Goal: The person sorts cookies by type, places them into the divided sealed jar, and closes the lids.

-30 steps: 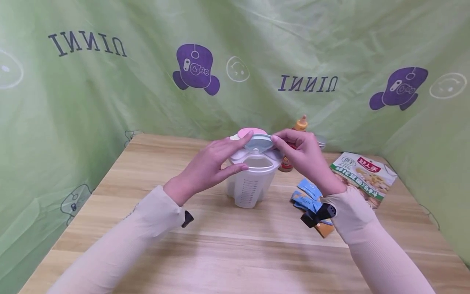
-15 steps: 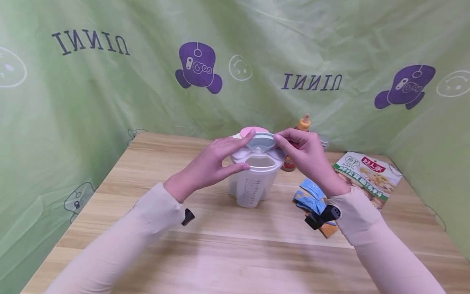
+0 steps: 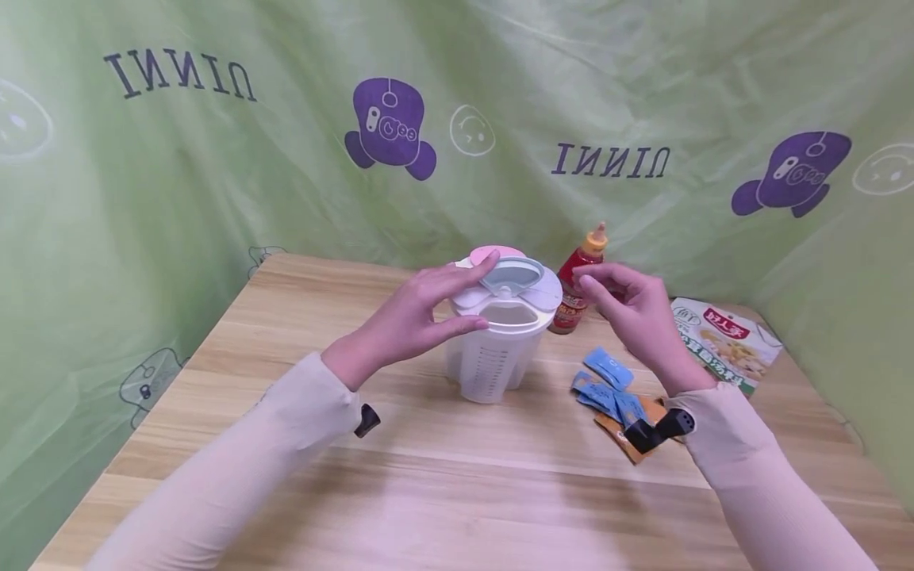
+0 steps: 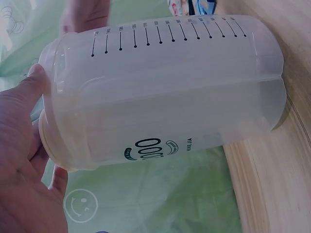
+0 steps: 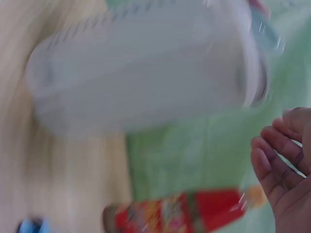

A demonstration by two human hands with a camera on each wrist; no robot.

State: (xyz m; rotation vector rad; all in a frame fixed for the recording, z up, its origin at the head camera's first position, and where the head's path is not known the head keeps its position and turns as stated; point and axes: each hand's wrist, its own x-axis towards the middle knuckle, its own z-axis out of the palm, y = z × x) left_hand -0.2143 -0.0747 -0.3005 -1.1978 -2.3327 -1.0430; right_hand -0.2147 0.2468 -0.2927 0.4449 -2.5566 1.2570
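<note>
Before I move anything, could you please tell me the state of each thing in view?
Container: upright, partly open on top
Grey-blue flap: raised
Pink flap: appears shut
Red bottle: upright, yellow cap on
Sachets: lying in a loose pile
Printed packet: lying, partly hidden
Left hand: gripping the container's top
Right hand: clear of the container, holding nothing

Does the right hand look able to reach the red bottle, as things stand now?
Probably yes: the right hand holds nothing and is close to the red bottle, with nothing visible blocking the way between them.
</note>
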